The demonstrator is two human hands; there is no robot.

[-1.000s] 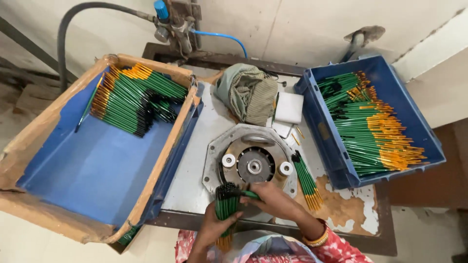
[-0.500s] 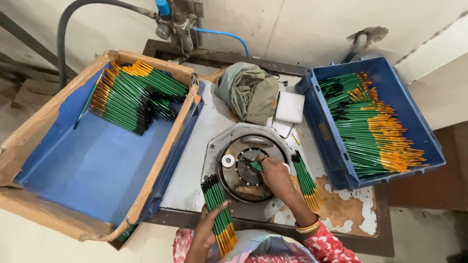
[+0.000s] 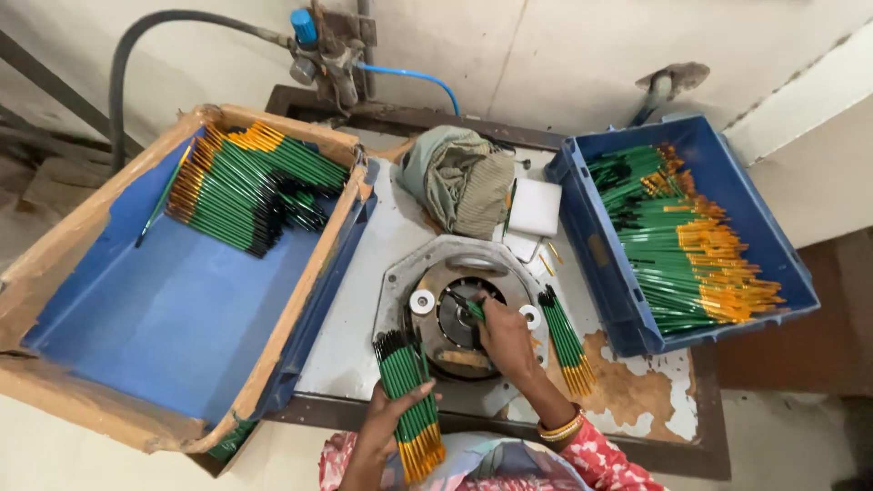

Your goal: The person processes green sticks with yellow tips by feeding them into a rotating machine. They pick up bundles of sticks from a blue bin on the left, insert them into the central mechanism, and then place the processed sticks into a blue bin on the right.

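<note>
1. Pinching a single green pencil (image 3: 474, 308) between its fingertips, the right hand (image 3: 506, 338) holds the pencil's tip at the centre of the round grey metal machine plate (image 3: 455, 314) set into the worn white-painted metal table (image 3: 364, 309).
2. The left hand (image 3: 386, 427) lies fingers-curled over a bundle of green pencils with orange-yellow ends (image 3: 411, 405), gripping it from the side; the bundle rests at the table's near edge, just left of the plate.
3. A smaller loose bundle of green pencils (image 3: 566, 338) lies on the table just right of the plate, near the right wrist with its orange bangles (image 3: 559, 427).
4. Behind the plate sit a crumpled olive-green cloth (image 3: 459, 177) and a white rectangular block (image 3: 535, 206), touching each other.
5. To the right stands a blue plastic crate (image 3: 591, 245) heaped with green and orange pencils.
6. To the left is a large blue tray edged with brown cardboard (image 3: 300, 309), with pencils stacked in its far corner.
7. A grey hose (image 3: 155, 32) and a thin blue tube (image 3: 418, 77) meet a valve fitting on the wall behind.
</note>
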